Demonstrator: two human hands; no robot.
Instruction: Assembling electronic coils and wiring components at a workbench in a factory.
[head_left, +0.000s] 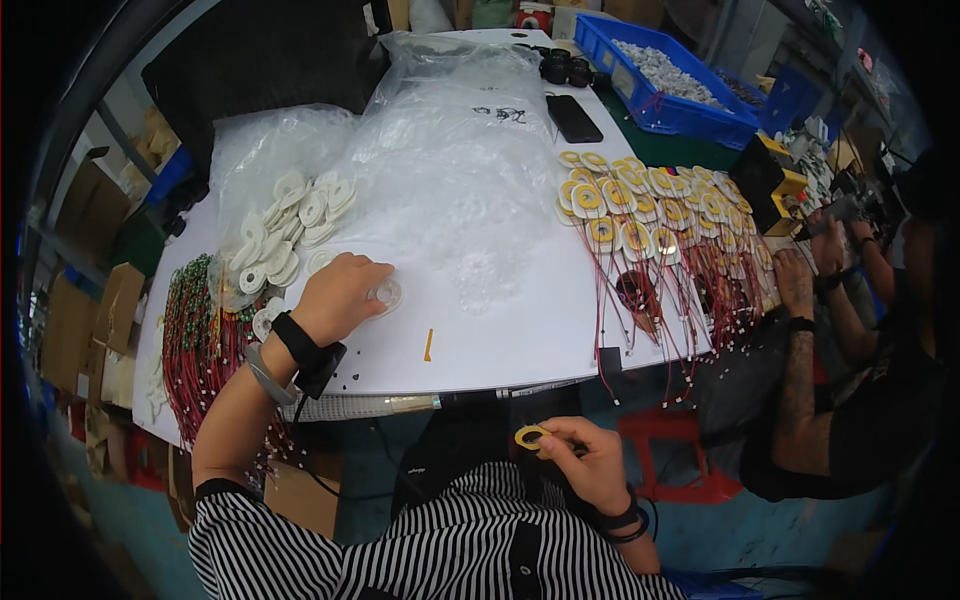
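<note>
My left hand (345,297) reaches over the white table, its fingers closed on the edge of a clear round plastic piece (389,294). Close by are white ring-shaped parts (290,225), spilling out of a clear bag. In front of my body, beyond the table's near edge, my right hand (592,462) pinches a yellow ring (530,436) between thumb and fingers. Small clear plastic pieces (485,275) are spread in the middle of the table, at the mouth of a large clear bag (450,130).
Rows of yellow-and-white ring assemblies (650,205) with red wires lie at the right. Wired green parts (200,330) hang over the left edge. A blue bin (690,120), a black phone (574,119) and a yellow strip (429,345) are also there. A co-worker's hands (800,275) are at the right.
</note>
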